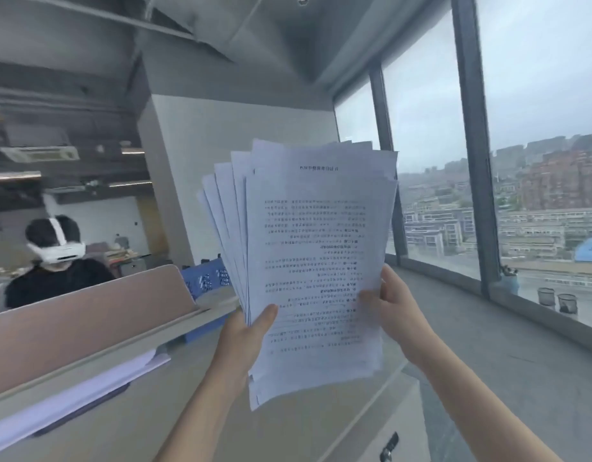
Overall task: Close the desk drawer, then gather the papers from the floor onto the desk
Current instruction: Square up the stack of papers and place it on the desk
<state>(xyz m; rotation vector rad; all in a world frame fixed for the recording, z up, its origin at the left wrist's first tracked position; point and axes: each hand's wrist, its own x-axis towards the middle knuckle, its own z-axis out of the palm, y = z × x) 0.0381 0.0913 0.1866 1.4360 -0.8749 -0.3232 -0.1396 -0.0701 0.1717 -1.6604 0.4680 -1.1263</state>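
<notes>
A fanned stack of printed white papers (314, 248) is held upright in front of me, above the desk. My left hand (246, 331) grips its lower left edge, thumb on the front sheet. Gripping the lower right edge is my right hand (393, 303). The beige desk top (288, 425) lies below the papers. A dark handle (389, 446) shows on the desk's front at the bottom right; whether the drawer is closed I cannot tell. No floor papers are in view.
A second pile of papers (71, 395) lies on the desk at the left, beside a pinkish partition (87, 315). A person in a white headset (56, 251) sits behind it. A blue crate (207, 276) stands farther back. Windows and a ledge with two mesh cups (556, 300) run along the right.
</notes>
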